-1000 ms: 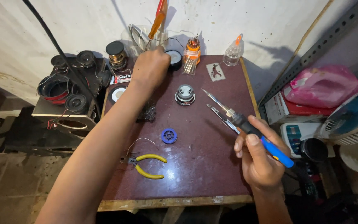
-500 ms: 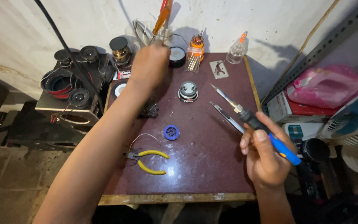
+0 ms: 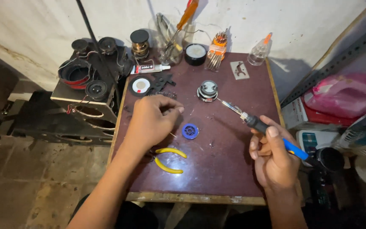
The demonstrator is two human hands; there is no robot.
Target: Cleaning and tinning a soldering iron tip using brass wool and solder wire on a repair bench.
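The right hand (image 3: pixel 274 159) grips a soldering iron (image 3: pixel 264 128) by its blue and black handle, fingers wrapped round and the thumb laid along the top, much as one holds a pen. That grip keeps the metal tip well away from the skin and lets it be aimed finely; the tip points up and left, ending just beside a small round speaker driver (image 3: pixel 208 90) that lies magnet-up near the middle of the dark red tabletop (image 3: pixel 229 169).

The left hand (image 3: pixel 151 123) hovers low over the left half of the table, knuckles up, fingers curled narrowly with thumb and forefinger drawn together. It may be pinching a thin wire or a strand of solder, but the view is too coarse to be sure. Just to its right lies a small blue spool (image 3: pixel 190 131), and just below it the yellow-handled pliers (image 3: pixel 170 160), both within easy reach of that hand.

The back edge of the table serves as storage: a clear jar (image 3: pixel 168 40) of tools with an orange-handled screwdriver (image 3: pixel 186 15) standing in it, a roll of black tape (image 3: pixel 196 54), a holder of small screwdriver bits (image 3: pixel 217 53), a clear squeeze bottle with an orange nozzle (image 3: pixel 261 51) and a white glue tube (image 3: pixel 150 68) lying flat. A black round part (image 3: pixel 140 86) with a pale centre lies near the tube. To the left, off the table, an open speaker cabinet (image 3: pixel 87 97) carries several loose speaker drivers on top.
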